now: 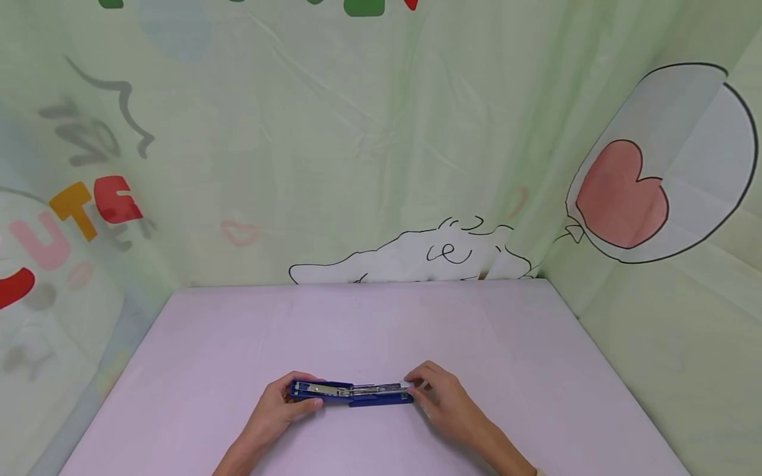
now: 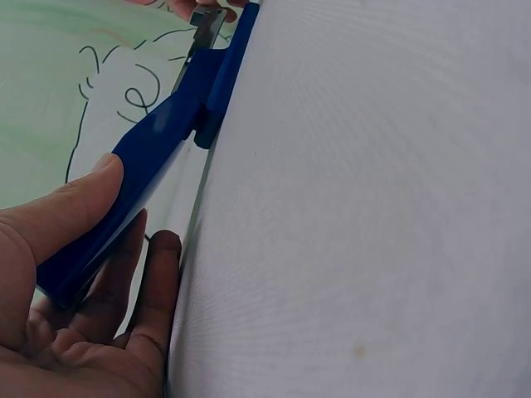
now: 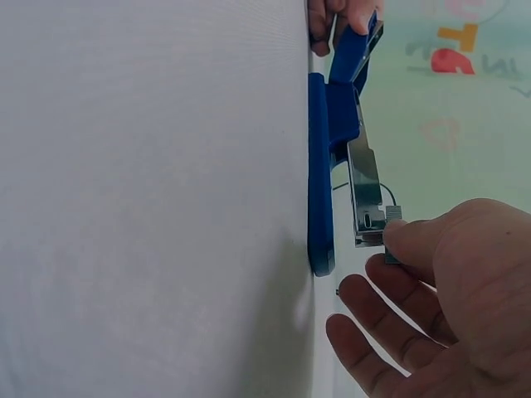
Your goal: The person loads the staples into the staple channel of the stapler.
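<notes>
A blue stapler [image 1: 381, 399] lies opened out on the table, its top cover swung back to the left and its metal magazine [image 3: 363, 186] exposed. My left hand [image 1: 278, 400] grips the cover [image 2: 158, 157], thumb on one side and fingers on the other. Between thumb and fingertip, my right hand [image 1: 443, 400] pinches a short grey strip of staples [image 3: 393, 214] at the magazine's right end. The strip sits against or just above the magazine; I cannot tell which. The blue base [image 3: 319, 191] rests on the tabletop.
The table [image 1: 369, 330] has a pale lilac surface, with its far edge meeting a printed curtain [image 1: 333, 165]. More curtain hangs along the left and right sides, showing letters and a balloon drawing [image 1: 661, 165].
</notes>
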